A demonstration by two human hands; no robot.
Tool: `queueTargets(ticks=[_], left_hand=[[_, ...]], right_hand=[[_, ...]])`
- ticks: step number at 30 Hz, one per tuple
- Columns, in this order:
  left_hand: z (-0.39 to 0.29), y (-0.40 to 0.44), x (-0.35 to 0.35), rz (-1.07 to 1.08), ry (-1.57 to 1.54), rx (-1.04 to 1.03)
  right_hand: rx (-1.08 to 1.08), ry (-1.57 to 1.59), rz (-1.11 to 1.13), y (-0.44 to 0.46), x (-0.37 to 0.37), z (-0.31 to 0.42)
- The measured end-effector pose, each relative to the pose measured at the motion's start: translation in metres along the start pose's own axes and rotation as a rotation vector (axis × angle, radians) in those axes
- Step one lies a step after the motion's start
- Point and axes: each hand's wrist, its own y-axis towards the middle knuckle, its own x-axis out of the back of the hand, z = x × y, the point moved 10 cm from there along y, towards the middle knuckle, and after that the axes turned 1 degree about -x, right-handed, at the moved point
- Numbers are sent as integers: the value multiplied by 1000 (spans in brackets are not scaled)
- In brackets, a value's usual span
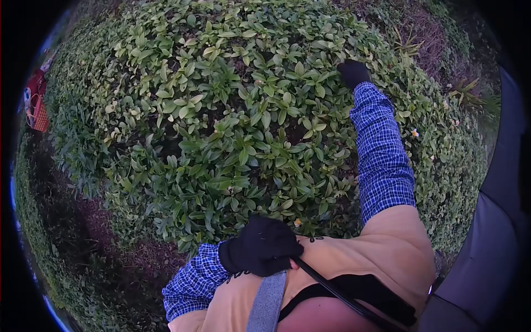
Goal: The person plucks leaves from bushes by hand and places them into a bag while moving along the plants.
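My left hand (264, 246), in a black glove, is held close to my chest and closed around the end of a thin black rod (337, 290). The rod slants from it to the bottom right; a bare fingertip shows beside it. A grey strap (266, 304) runs down just below this hand. Stretched forward, my right hand (354, 73), also black-gloved, is among the leaves at the top of a tea bush (238, 138). Its fingers look curled in, and whatever they may hold is hidden. Blue checked sleeves (381, 149) cover both forearms.
Dense green foliage spreads in front of me. A white flower (415, 133) shows at the right. Dark fabric panels (481, 254) fill the right edge. A red basket-like object (37, 105) stands far left. Bare brown soil (99, 221) runs along the lower left.
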Motion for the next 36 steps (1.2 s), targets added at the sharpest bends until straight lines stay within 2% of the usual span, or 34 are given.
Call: queueTargets(ticks=[1, 3, 4, 9, 11, 13, 15, 17, 18, 21, 22, 24, 27, 29, 31, 32, 33, 35, 36], left_hand=[[0, 0, -1, 2, 5, 7], [0, -3, 0, -17, 27, 12], [-1, -4, 0, -31, 46, 12], [-4, -11, 5, -45, 88, 29], [-5, -15, 5, -44, 75, 30], [-5, -18, 6, -36, 80, 32], [-5, -23, 8, -59, 81, 17], [-6, -24, 9, -75, 86, 8], [-5, -24, 8, -61, 82, 15], [-10, -26, 12, -69, 113, 7], [-13, -26, 14, -86, 149, -8], [-12, -29, 13, -97, 147, -14], [-11, -32, 13, -86, 132, -3], [-10, -36, 12, -69, 118, 10], [-12, -39, 15, -117, 124, -15], [-12, -41, 16, -123, 126, -15], [-14, -42, 19, -164, 127, -38], [-16, -46, 21, -213, 124, -61], [-15, -47, 20, -193, 112, -52]], right_hand=[[9, 1, 2, 6, -6, 3], [-182, 177, -49, 17, -16, -9], [-211, 119, -27, 16, -16, -7], [-156, 122, -43, 31, -46, -28], [-105, 293, -241, 19, -47, -43], [-467, 1905, -516, -8, -75, -68], [-261, 1733, -498, -23, -48, -48], [22, 1216, -342, -38, 7, 22], [73, 1050, -262, -21, -7, 35], [349, 412, -288, -34, 24, 111], [354, 411, -286, -35, 27, 120], [229, 129, -80, -28, 10, 128], [236, 167, -199, -23, 0, 126], [221, 197, -163, -18, -10, 122], [155, 397, -97, -16, -14, 112], [559, -51, -199, -25, -11, 137], [553, 181, -137, -47, 17, 138], [314, 734, -44, -41, 5, 116], [320, 729, -41, -48, 12, 130]])
